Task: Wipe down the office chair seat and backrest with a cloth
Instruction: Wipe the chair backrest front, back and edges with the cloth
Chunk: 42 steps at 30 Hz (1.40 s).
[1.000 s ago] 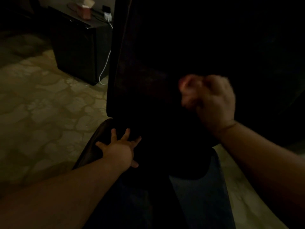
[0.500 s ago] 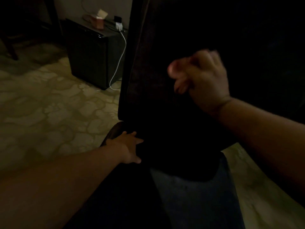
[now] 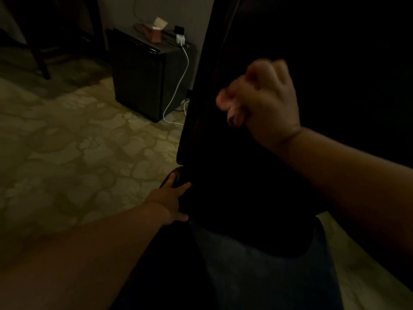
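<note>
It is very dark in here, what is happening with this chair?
A person is working on a dark office chair. The right hand, fingers curled and blurred, is up against the backrest; whether it holds a cloth cannot be seen. The left hand rests with straight fingers on the seat edge, apparently steadying the chair.

Dark upright chair backrest (image 3: pixel 223 142)

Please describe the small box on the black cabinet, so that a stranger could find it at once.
Look left of the dark chair backrest to the black cabinet against the wall. On its top stands a small reddish box with a pale sheet sticking up. The white charger beside it has a cable; the box has none.
</note>
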{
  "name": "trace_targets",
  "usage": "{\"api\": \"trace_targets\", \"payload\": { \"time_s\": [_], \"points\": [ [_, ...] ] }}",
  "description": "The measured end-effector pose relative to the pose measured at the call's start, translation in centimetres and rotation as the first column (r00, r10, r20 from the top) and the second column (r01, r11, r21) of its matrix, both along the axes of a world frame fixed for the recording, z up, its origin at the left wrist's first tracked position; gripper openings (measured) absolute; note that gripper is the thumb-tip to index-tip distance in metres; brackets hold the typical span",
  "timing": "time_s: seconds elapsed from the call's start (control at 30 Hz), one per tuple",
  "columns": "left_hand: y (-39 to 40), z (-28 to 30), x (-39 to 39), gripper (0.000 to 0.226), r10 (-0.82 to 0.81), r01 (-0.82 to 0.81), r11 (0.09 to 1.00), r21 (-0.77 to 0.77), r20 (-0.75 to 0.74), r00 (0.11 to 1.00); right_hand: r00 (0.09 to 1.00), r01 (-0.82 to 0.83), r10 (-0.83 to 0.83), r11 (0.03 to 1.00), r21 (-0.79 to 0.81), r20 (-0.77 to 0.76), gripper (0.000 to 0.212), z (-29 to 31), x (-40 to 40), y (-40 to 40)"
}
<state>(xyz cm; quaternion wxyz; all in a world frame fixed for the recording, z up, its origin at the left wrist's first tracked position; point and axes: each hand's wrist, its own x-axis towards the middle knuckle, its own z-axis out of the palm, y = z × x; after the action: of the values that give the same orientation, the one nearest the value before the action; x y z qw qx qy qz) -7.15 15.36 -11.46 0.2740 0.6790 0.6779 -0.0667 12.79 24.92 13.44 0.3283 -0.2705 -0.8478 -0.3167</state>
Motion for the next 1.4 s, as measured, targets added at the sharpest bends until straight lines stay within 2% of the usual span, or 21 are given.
{"api": "trace_targets", "payload": {
  "time_s": [0.07,0.1,0.13,0.2,0.23,0.27,0.37,0.43,0.5,0.6,0.7,0.77,0.83,0.93,1.07,1.13,1.23,1.3,1.37,1.4],
  "points": [
    [-0.1,0.2,-0.1,0.115,-0.027,0.027,1.000,-0.005,-0.001,1.000,0.965,-0.117,0.137,0.988,-0.101,0.222,0.014,-3.7,2.6,0.0],
    [-0.3,0.2,-0.2,0.114,-0.028,0.028,1.000,0.005,0.016,0.999,0.899,-0.140,0.201,0.974,-0.179,0.389,0.010,-5.4,4.6,-0.2],
    [-0.3,0.3,-0.2,0.114,-0.029,0.028,0.999,0.027,0.031,0.999,0.810,-0.106,0.222,0.966,-0.236,0.543,0.006,-7.0,6.7,-0.3],
    [-0.4,0.4,0.1,0.114,-0.039,0.039,0.998,0.042,0.014,0.999,0.665,0.037,0.180,0.961,-0.273,0.724,0.022,-8.7,9.5,-0.7],
    [-0.4,0.4,0.2,0.114,-0.040,0.039,0.998,0.040,0.009,0.999,0.661,0.056,0.162,0.963,-0.264,0.732,0.021,-8.7,9.4,-0.7],
    [-0.4,0.6,0.4,0.115,-0.036,0.036,0.999,0.032,0.002,0.999,0.690,-0.002,0.174,0.971,-0.239,0.703,0.014,-8.2,8.4,-0.6],
    [-0.3,0.8,0.6,0.113,-0.014,0.014,1.000,-0.001,-0.017,1.000,0.865,-0.163,0.213,0.976,-0.147,0.454,0.016,-3.6,1.2,-0.2],
    [-0.3,1.1,0.4,0.113,-0.002,0.002,1.000,-0.004,0.013,1.000,0.952,-0.158,0.151,0.987,0.005,0.267,0.016,0.1,-3.6,0.3],
    [-0.4,0.9,0.2,0.113,0.005,-0.004,1.000,-0.025,0.044,0.999,0.971,-0.101,0.086,0.993,0.054,0.222,0.023,1.5,-5.7,0.7],
    [-0.3,0.9,0.1,0.113,0.039,-0.037,0.998,-0.042,0.042,0.998,0.930,-0.091,0.083,0.996,0.004,0.358,0.032,0.0,-4.3,0.9],
    [-0.7,1.4,0.3,0.110,-0.010,0.010,1.000,-0.009,0.020,1.000,0.811,-0.058,0.139,0.986,-0.158,0.568,0.014,-3.2,0.9,0.9],
    [-0.8,1.7,0.3,0.109,-0.034,0.034,0.999,0.019,0.028,0.999,0.680,0.045,0.180,0.957,-0.286,0.710,0.031,-5.6,6.3,0.6],
    [-1.1,1.7,0.4,0.109,-0.028,0.028,0.999,0.021,0.003,1.000,0.570,0.007,0.208,0.966,-0.258,0.795,0.045,-7.8,11.2,-0.1],
    [-0.9,1.8,0.8,0.110,-0.031,0.031,0.999,0.014,-0.031,0.999,0.533,-0.053,0.225,0.971,-0.233,0.815,0.040,-8.6,11.9,-0.4],
    [-0.8,2.5,0.8,0.110,-0.012,0.011,0.999,-0.042,-0.019,1.000,0.493,-0.088,0.142,0.990,-0.113,0.859,0.027,-7.9,2.4,-0.1],
    [-0.6,2.6,1.0,0.110,-0.020,0.018,0.998,-0.062,-0.036,0.999,0.522,-0.074,0.107,0.994,-0.079,0.846,0.016,-8.4,-2.5,-0.5],
    [-0.5,2.8,0.9,0.109,-0.012,0.011,0.998,-0.067,-0.019,1.000,0.563,-0.013,0.044,0.999,-0.044,0.825,0.022,-9.7,-6.2,-0.3],
    [-0.9,2.6,0.7,0.108,-0.009,0.009,0.998,-0.055,-0.001,1.000,0.548,-0.015,0.012,1.000,-0.004,0.836,0.018,-9.9,-4.8,0.1],
    [-1.1,2.7,0.7,0.107,-0.011,0.011,1.000,-0.024,0.009,1.000,0.458,-0.019,0.057,0.998,-0.054,0.887,0.014,-9.7,0.1,0.6],
    [-1.2,2.7,0.7,0.106,-0.015,0.015,1.000,-0.012,0.011,1.000,0.383,0.025,0.075,0.995,-0.091,0.921,0.023,-9.7,3.3,0.5]
  ]
}}
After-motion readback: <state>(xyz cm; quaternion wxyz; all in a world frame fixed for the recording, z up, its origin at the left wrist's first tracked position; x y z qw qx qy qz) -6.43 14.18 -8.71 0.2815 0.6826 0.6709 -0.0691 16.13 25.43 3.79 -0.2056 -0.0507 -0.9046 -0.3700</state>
